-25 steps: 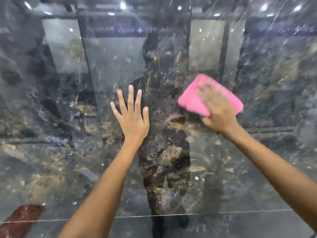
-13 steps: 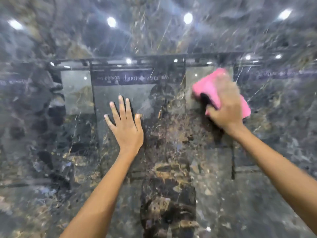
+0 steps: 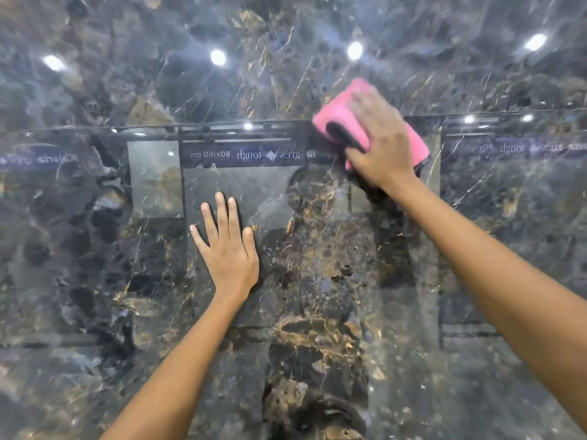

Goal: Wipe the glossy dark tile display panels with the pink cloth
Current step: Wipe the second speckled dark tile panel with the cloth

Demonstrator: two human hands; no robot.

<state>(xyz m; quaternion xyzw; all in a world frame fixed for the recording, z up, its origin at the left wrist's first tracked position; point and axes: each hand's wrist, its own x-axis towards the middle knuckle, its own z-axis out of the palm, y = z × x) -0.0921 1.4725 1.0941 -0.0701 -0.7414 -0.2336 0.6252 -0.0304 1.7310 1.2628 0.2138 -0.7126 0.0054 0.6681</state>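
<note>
Cloth point(image 3: 341, 117) under right hand point(image 3: 382, 144), left hand point(image 3: 230, 254) flat on panel point(image 3: 95, 249)

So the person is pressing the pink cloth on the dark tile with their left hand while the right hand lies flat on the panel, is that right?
Not quite: the hands are swapped. In the head view the right hand presses the pink cloth on the dark tile panel, while the left hand lies flat on it.

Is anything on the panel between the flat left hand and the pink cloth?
No object. In the head view, only bare glossy dark marbled tile panel, carrying reflections, separates the left hand from the folded pink cloth under the right hand.
</note>
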